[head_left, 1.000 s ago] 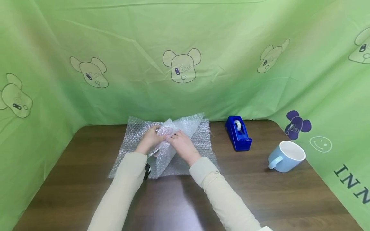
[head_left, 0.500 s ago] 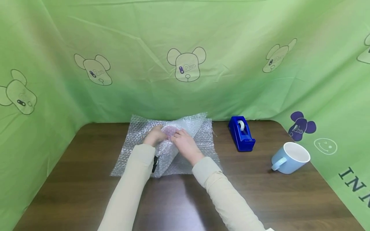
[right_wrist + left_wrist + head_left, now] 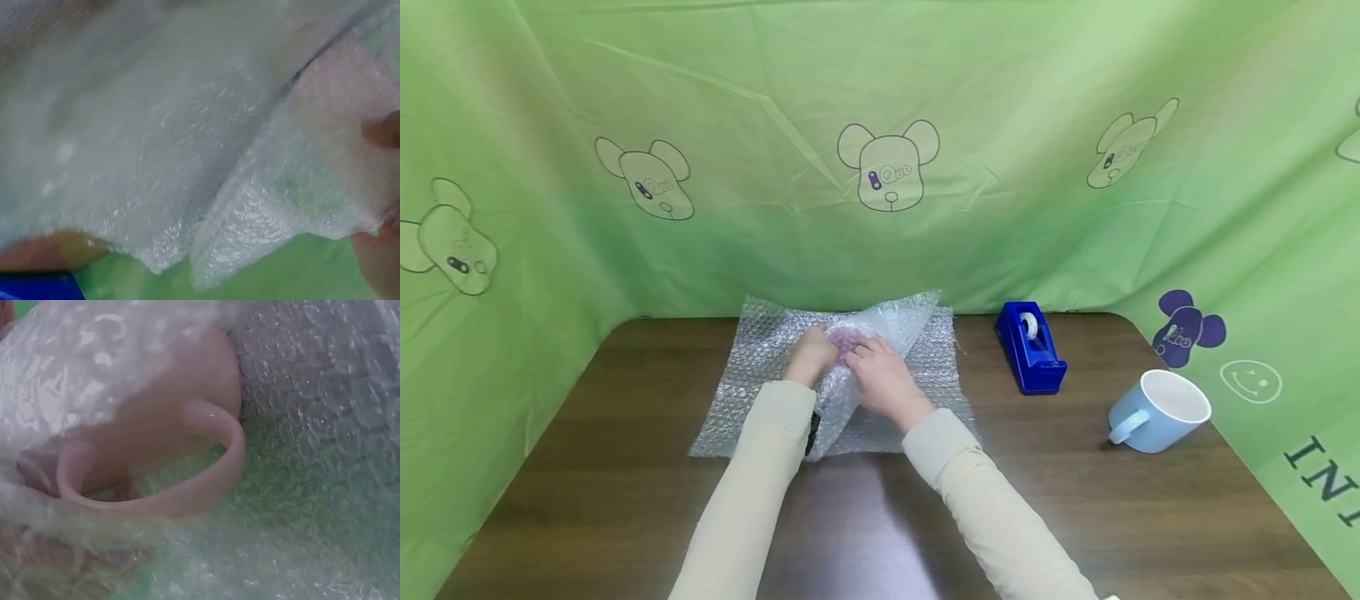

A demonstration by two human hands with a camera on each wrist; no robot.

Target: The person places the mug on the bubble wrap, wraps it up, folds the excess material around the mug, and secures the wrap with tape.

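Observation:
A pink mug [image 3: 156,419] lies on its side, its handle [image 3: 234,450] facing the left wrist camera, partly covered by clear bubble wrap [image 3: 325,375]. In the head view the wrap [image 3: 917,367] is spread on the table, one corner folded up over the mug [image 3: 844,340]. My left hand [image 3: 812,352] grips the wrapped mug from the left side; its fingers [image 3: 381,131] show at the right of the right wrist view. My right hand [image 3: 883,379] holds the folded wrap against the mug from the right, fingertips bent over it. Both thumbs are hidden in the head view.
A blue tape dispenser [image 3: 1032,348] with a roll of clear tape stands right of the wrap. Farther right, near the table's edge, is a light blue mug [image 3: 1159,412]. A green printed cloth [image 3: 760,225] hangs behind the brown table [image 3: 625,500].
My left hand has shifted right and turned along the mug's side, its fingers tucking in more. My right hand stays on the wrap. The head view has shifted slightly.

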